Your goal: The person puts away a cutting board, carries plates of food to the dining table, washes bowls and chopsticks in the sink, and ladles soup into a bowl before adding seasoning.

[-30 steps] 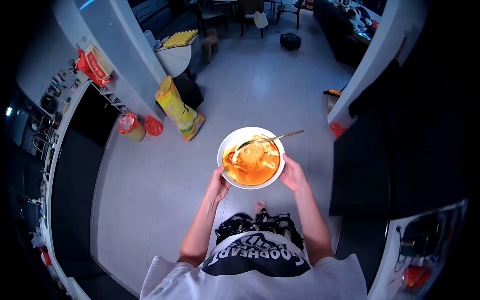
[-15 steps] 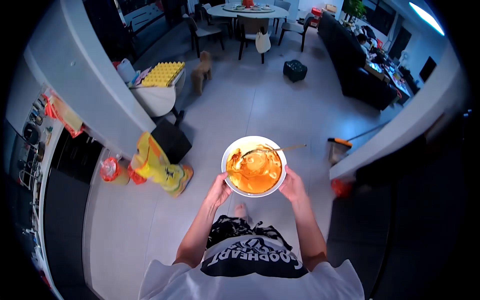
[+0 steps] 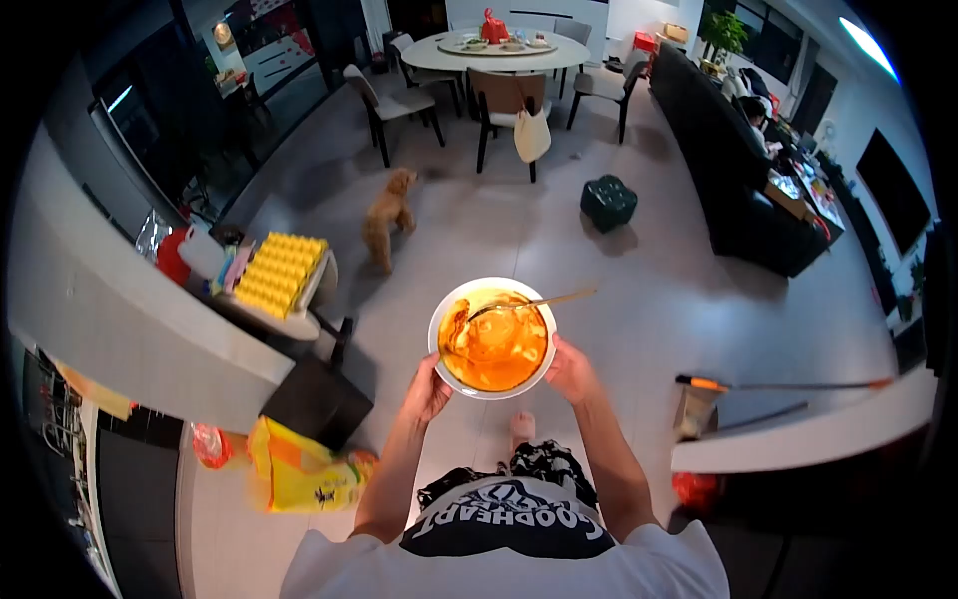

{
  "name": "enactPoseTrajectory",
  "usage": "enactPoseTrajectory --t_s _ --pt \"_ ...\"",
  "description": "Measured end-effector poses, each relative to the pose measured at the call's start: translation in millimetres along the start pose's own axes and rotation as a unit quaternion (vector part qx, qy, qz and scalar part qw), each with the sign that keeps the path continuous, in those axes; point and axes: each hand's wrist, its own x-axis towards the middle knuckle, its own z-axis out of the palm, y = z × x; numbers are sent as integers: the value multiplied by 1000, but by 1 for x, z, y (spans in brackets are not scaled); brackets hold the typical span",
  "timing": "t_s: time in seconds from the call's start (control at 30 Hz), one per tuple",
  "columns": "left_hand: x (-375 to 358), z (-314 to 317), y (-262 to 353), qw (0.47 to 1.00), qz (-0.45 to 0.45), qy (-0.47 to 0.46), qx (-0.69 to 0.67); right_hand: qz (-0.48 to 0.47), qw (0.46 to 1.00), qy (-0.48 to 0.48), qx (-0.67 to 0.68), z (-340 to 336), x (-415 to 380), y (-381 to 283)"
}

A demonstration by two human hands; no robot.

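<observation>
Both hands carry a white bowl (image 3: 436,344) in front of my body. Orange, saucy food (image 3: 496,349) with paler streaks fills much of it. A metal spoon (image 3: 539,300) leans inside, its handle sticking out past the right rim. My left hand (image 3: 429,389) grips the bowl's lower left side, and my right hand (image 3: 571,369) grips the lower right side. The fingertips under the bowl are hidden.
Ahead stand a round dining table (image 3: 459,59) and chairs. A brown dog (image 3: 387,220) and a dark green stool (image 3: 608,203) are on the floor. Yellow egg trays (image 3: 280,274) lie left, above a yellow bag (image 3: 299,469). A broom and dustpan (image 3: 696,409) lie right, by a wall end.
I have moved forward with the bowl; the dining table, stool and egg trays appear nearer. The yellow bag and wall ends have slid back past me. Both hands keep their hold.
</observation>
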Motion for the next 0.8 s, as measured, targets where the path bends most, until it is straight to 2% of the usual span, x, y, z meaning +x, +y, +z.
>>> enactPoseTrajectory --t_s 0.23,0.27,0.47,0.6,0.8 --pt "204 4 85 998 33 47 -33 23 999 -28 -26 16 233 -92" --pt "219 12 90 997 36 55 -38 28 999 -32 -30 16 247 -106" --pt "408 -15 170 996 48 58 -40 46 992 -97 -63 27 446 -163" --pt "522 -15 245 997 22 69 1 32 994 -93 -38 46 578 -201" --pt "689 -29 342 994 30 95 -43 49 995 -67 -50 70 764 -254"
